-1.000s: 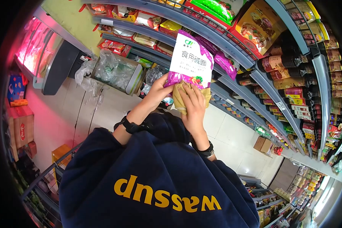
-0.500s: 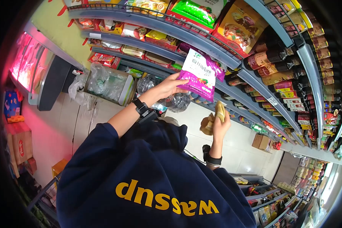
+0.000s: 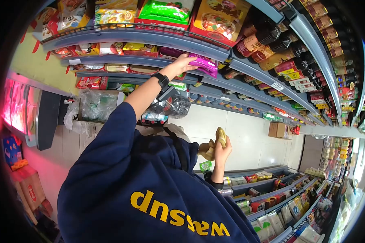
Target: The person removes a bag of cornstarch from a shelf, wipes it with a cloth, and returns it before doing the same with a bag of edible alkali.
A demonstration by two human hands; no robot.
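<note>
Two hands from here: left hand, right hand. One purple packet touching left, one tan cloth, one navy sweatshirt.

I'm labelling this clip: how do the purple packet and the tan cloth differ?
The purple packet is shiny; the tan cloth looks dull. The packet is at the shelf, touched by the left hand; the cloth is bunched in the right hand. Each has one hand on it.

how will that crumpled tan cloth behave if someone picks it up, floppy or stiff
The crumpled tan cloth is probably floppy, since it bunches into loose folds in the right hand. Likely light, as that one hand holds it up. Unlikely to roll, given its uneven shape.
</note>
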